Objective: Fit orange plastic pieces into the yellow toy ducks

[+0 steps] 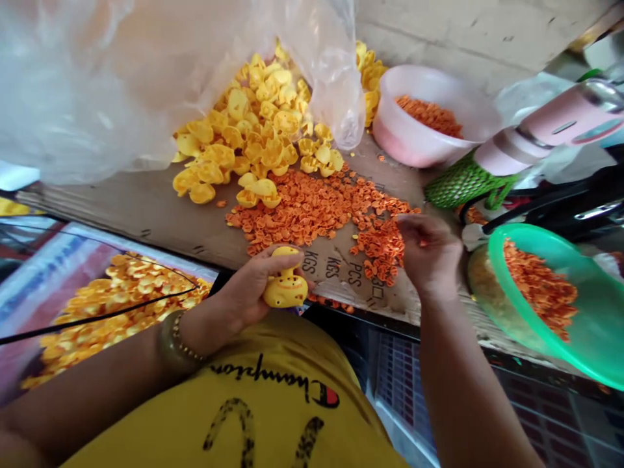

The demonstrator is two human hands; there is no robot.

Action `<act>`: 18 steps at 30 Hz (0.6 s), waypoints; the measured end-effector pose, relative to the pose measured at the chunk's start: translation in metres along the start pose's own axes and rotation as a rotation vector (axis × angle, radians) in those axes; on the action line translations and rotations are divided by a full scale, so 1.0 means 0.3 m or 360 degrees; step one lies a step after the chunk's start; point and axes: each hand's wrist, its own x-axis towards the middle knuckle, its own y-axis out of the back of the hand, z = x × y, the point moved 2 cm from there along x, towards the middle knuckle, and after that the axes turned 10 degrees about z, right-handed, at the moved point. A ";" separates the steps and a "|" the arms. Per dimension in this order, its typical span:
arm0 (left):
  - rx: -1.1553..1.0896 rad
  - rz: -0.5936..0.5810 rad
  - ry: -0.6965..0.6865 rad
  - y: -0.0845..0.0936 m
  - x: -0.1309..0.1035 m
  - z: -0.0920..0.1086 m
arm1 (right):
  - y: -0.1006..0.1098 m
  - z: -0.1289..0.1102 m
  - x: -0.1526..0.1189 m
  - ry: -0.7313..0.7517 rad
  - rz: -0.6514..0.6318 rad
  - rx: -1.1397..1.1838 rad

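My left hand [248, 286] is closed around yellow plastic duck-shaped shell pieces [286, 289], holding them near the table's front edge. Over the right end of a spread of small orange plastic pieces [312, 208], my right hand [431, 250] has its fingers curled together. A bit of orange shows at its fingers, but how many pieces they hold is hidden. Behind the orange pieces lies a heap of hollow yellow shells [263, 123], partly under a clear plastic bag [121, 84].
A pinkish bowl [390, 133] and a green bowl [517, 305] contain orange pieces. A pink bottle [556, 123] in a green net leans between them. Printed cardboard [336, 286] covers the table. More yellow shells [131, 292] lie below, at the left.
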 end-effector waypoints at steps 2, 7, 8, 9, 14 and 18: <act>-0.0101 -0.0011 0.0116 0.004 0.005 0.001 | -0.023 -0.049 -0.060 -0.0236 0.0121 0.0276; -0.0228 0.0095 0.0242 0.010 0.020 -0.001 | -0.157 -0.162 -0.309 -0.1078 -0.0326 0.0826; -0.0235 0.0145 0.0259 0.010 0.022 -0.002 | -0.180 -0.176 -0.348 -0.1161 -0.0354 0.0902; -0.0241 0.0188 0.0273 0.009 0.023 -0.004 | -0.197 -0.187 -0.377 -0.1158 -0.0345 0.0928; -0.0331 0.0239 0.0219 -0.006 0.017 -0.010 | -0.226 -0.208 -0.431 -0.0749 -0.0305 0.0756; -0.0376 0.0311 0.0185 -0.006 0.009 -0.017 | -0.222 -0.206 -0.451 -0.0562 -0.0254 0.0633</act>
